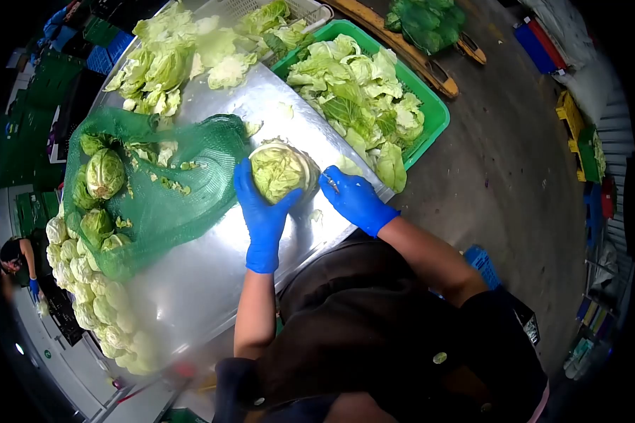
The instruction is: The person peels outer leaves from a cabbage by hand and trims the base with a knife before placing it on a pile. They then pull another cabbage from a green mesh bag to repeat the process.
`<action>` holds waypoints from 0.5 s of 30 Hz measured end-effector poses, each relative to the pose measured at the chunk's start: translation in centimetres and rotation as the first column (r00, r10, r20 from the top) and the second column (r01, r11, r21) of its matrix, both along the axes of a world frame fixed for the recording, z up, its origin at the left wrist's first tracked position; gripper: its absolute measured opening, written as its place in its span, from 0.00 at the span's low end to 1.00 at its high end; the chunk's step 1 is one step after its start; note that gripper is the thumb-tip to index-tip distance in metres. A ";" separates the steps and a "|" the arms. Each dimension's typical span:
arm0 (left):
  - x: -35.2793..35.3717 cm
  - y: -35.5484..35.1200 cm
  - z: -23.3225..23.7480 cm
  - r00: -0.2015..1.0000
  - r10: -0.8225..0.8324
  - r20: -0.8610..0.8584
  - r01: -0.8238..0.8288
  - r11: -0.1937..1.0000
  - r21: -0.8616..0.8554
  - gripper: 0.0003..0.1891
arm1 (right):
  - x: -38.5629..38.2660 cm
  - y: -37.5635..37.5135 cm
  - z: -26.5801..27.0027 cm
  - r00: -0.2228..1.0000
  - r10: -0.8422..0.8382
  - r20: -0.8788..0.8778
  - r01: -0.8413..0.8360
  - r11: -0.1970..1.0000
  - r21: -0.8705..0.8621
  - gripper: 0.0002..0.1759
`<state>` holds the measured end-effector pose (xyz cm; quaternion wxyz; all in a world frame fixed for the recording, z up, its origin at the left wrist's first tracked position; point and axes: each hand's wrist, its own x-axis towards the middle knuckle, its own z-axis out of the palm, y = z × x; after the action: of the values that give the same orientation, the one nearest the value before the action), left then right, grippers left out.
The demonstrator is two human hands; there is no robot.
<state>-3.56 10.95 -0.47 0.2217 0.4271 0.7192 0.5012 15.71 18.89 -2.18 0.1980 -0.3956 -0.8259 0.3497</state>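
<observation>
A pale green cabbage rests on the metal table. My left hand, in a blue glove, grips its near side with thumb and fingers spread around it. Just right of the cabbage and apart from it, my gloved right hand is closed around a small metal tool, mostly hidden by the fingers. A green net bag lies open to the left with several cabbages inside. Small leaf scraps lie around the cabbage.
Trimmed cabbages are stacked along the table's left side. Loose leaves heap at the far end. A green crate of leaves stands off the right edge, beside a white basket. A full net bag lies beyond. Another person is far left.
</observation>
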 end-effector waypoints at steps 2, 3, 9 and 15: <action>-0.1 0.1 -0.1 1.000 -0.007 -0.013 0.007 1.000 -0.007 0.55 | -0.4 0.4 -0.2 0.995 0.093 0.043 -0.095 0.994 0.060 0.13; -0.1 0.2 0.0 1.000 -0.011 -0.019 0.011 1.000 -0.008 0.55 | -0.7 0.7 -0.1 0.988 0.139 0.067 -0.144 0.985 0.090 0.13; 1.6 0.8 3.3 0.955 -0.055 -0.291 0.003 0.985 -0.174 0.56 | -0.9 2.0 2.9 0.933 0.282 0.224 -0.278 0.959 -0.049 0.15; 3.8 2.2 3.4 0.824 -0.102 -0.557 -0.037 0.972 -0.233 0.53 | -0.1 2.6 0.4 0.928 0.153 0.339 -0.043 0.950 -0.311 0.17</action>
<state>0.22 13.18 2.89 0.0562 0.5395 0.7987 0.2606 15.65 21.47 -1.78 -0.0356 -0.4358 -0.8048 0.4015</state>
